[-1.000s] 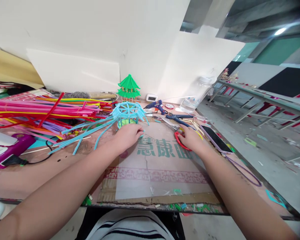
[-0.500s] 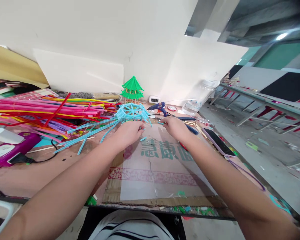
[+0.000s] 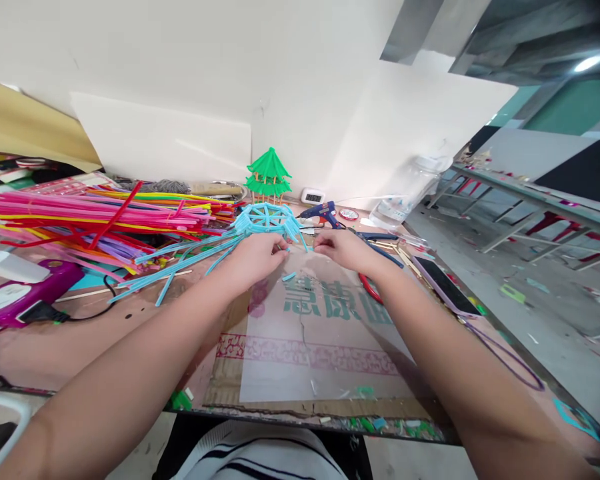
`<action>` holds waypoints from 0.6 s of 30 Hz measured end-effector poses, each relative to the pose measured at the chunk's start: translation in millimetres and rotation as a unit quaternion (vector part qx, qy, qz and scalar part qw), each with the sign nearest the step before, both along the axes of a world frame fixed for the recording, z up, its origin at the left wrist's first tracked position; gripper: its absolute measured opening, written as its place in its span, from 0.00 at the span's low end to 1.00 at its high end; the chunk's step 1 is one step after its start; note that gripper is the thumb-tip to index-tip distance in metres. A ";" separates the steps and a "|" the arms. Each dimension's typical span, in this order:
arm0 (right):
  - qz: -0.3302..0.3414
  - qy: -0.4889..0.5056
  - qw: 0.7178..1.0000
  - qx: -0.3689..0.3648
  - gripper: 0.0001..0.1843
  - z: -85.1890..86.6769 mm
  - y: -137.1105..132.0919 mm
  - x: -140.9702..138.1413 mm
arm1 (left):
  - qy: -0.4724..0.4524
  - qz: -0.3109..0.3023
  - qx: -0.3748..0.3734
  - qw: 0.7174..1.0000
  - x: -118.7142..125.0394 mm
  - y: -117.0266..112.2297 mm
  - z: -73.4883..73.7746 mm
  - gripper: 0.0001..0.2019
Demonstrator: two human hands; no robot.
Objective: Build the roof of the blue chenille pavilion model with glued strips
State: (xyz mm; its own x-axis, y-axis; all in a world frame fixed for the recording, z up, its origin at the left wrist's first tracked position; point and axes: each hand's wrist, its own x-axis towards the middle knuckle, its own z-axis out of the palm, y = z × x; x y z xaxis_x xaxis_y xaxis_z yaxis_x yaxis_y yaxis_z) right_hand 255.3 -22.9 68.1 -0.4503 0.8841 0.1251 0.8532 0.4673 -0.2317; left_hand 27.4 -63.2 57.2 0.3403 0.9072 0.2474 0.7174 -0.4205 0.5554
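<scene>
My left hand [image 3: 260,257] is closed, thumb and finger pinched, in front of a light-blue pipe-cleaner frame [image 3: 267,217]. Something small, perhaps bluish, shows at its fingertips, too small to name. My right hand [image 3: 343,248] is pinched too, close to the loose end of a blue strip at the frame's right side; whether it holds anything I cannot make out. Behind the frame stands a small green tiered pagoda roof [image 3: 269,172] on thin brown posts. A short blue pipe-cleaner piece [image 3: 289,277] lies on the white plastic sheet [image 3: 280,373] below my hands.
Bundled pink, red and yellow pipe cleaners [image 3: 105,217] lie at left, with a purple power strip [image 3: 60,290]. A blue glue gun [image 3: 323,212], a small digital clock [image 3: 313,195], pliers [image 3: 380,236], red-handled scissors [image 3: 370,288], a phone [image 3: 445,285] and a clear plastic jug [image 3: 405,193] sit at right.
My right hand has moved left, closer to my left hand and the blue frame. The small blue piece at its fingertips no longer shows clearly. The view has shifted slightly.
</scene>
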 end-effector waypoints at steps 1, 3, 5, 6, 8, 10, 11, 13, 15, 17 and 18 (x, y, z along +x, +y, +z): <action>0.029 0.008 0.999 -0.011 0.06 2.1 -5.9 -6.4 | -0.003 0.001 0.002 1.000 -0.3 0.5 0.0 0.11; 0.058 0.030 0.998 -0.025 0.07 2.6 -14.6 -18.5 | -0.005 0.001 0.006 1.000 -0.7 1.2 -0.1 0.11; 0.044 0.054 0.997 -0.026 0.08 0.8 -16.6 -26.4 | -0.002 0.004 0.006 1.000 -1.0 2.2 -0.7 0.11; 0.025 0.065 0.997 -0.019 0.08 -0.4 -14.6 -28.0 | 0.001 0.006 0.005 1.000 -1.2 2.9 -1.1 0.11; -0.025 0.079 0.997 0.005 0.07 -3.0 -5.6 -27.0 | 0.007 0.011 0.003 1.000 -1.8 4.3 -2.0 0.11; -0.068 0.086 0.994 0.027 0.10 -7.5 7.1 -22.9 | 0.012 0.015 0.004 1.000 -2.4 5.3 -2.5 0.11; -0.085 0.089 0.992 0.032 0.12 -10.8 13.6 -20.8 | 0.013 0.015 0.005 1.000 -2.5 5.5 -2.7 0.11; -0.106 0.094 0.990 0.028 0.16 -19.0 25.0 -18.5 | 0.009 0.011 0.006 1.000 -2.2 5.4 -2.7 0.11; -0.113 0.098 0.989 0.016 0.15 -27.7 32.7 -19.0 | 0.000 0.006 0.000 1.000 -1.3 4.4 -2.4 0.11; -0.112 0.108 0.988 0.008 0.10 -33.5 36.7 -20.5 | -0.016 0.005 -0.018 1.000 -0.1 2.9 -1.7 0.10; -0.113 0.118 0.987 0.009 0.09 -34.6 37.5 -20.8 | -0.027 0.004 -0.033 0.999 0.4 2.1 -1.1 0.10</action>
State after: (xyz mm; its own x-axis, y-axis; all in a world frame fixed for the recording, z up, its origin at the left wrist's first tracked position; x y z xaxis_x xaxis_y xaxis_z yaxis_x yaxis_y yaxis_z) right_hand 234.6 14.7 33.6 -0.1989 0.9551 0.2197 0.8592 0.2777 -0.4297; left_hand 27.8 -61.1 56.1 0.3202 0.9249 0.2053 0.6892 -0.3760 0.6193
